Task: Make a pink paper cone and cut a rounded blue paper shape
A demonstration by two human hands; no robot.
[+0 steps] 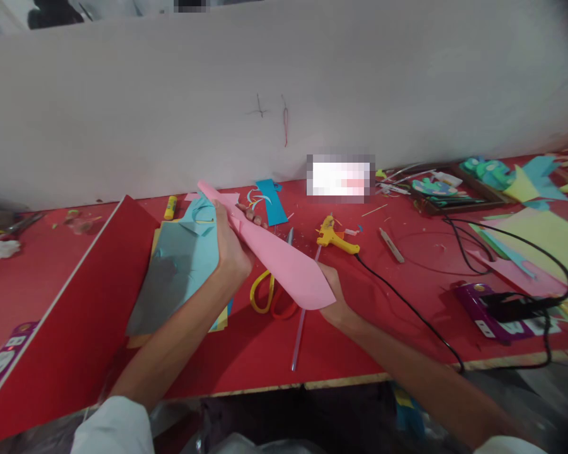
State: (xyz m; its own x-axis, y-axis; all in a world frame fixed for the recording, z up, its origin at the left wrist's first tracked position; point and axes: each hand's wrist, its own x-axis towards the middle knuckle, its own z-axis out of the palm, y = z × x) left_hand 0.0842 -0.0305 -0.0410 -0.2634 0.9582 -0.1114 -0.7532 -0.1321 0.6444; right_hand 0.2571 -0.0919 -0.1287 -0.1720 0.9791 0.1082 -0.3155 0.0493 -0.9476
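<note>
A pink paper sheet [284, 258], rolled into a long cone, is held above the red table [397, 328] between both hands. My left hand [230, 243] is wrapped round the cone's narrow upper part, fingers closed over it. My right hand [334, 296] grips the wide lower end from underneath; most of its fingers are hidden by the paper. Under the cone lie yellow-and-red handled scissors [265, 295] and a thin clear stick [303, 321].
A stack of light blue and grey paper [180, 265] lies left of the hands beside a dark red sheet [71, 315]. A yellow glue gun [334, 238] with a black cord [407, 309] lies right. A purple power strip [490, 309], a glue stick [170, 207], a tray of paper cut-outs [454, 189].
</note>
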